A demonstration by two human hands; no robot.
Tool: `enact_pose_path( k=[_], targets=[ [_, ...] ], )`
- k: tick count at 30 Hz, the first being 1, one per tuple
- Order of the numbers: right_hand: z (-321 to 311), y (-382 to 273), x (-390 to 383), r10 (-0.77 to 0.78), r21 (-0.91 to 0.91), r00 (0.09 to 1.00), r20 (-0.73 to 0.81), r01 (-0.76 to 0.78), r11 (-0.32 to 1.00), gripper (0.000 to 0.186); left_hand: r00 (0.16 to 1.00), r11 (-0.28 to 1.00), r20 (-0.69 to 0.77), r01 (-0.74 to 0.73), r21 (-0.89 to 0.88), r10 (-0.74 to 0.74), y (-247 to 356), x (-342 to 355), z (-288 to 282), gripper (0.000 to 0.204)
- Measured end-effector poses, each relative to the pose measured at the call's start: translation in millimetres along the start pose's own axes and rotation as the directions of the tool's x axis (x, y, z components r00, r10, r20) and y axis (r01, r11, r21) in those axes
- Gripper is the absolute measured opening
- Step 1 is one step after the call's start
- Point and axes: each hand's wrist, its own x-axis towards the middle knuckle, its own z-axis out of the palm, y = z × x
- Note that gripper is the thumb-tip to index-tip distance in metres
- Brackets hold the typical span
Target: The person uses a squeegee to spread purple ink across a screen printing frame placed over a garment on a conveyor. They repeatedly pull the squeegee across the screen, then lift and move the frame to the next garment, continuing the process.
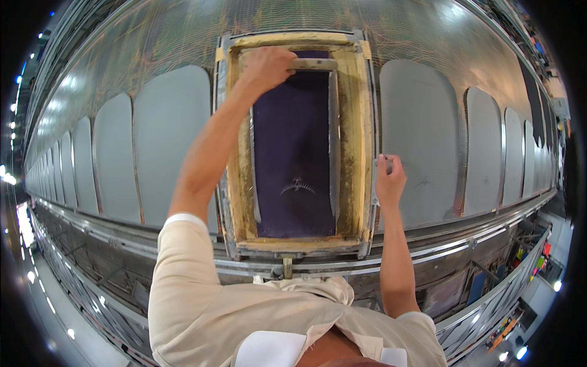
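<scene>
A wooden-edged printing screen (365,122) lies in front of me, its dark purple mesh (292,140) marked low down by a small pale curved design. At the far end of the screen, my left hand (268,68) is closed around the left part of a squeegee (318,64), which lies crosswise over the mesh. My right hand (390,180) has its fingers curled at the right side rail of the screen, about halfway along. The palm side of both hands is hidden.
Grey rounded fabric panels (419,134) lie in a row on a long table (293,17) to both sides of the screen. A metal rail (428,254) runs along the table's near edge. Racks (85,281) stand at the lower left.
</scene>
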Motion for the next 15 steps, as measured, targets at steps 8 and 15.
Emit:
enact_pose_path(
  k=[8, 15],
  targets=[
    [-3.4, -6.9, -8.3, -0.024, 0.014, 1.000, -0.005, 0.024, 1.000, 0.025, 0.993, 0.994, 0.098, 0.058, 0.094, -0.067, -43.5, 63.5, 11.0, 0.050],
    [0.3, 9.1, -1.5, -0.101, 0.018, 0.994, -0.042, 0.102, 0.995, 0.031, 0.964, 0.991, 0.255, 0.051, 0.124, -0.082, 29.8, -38.2, -2.4, 0.036]
  ],
)
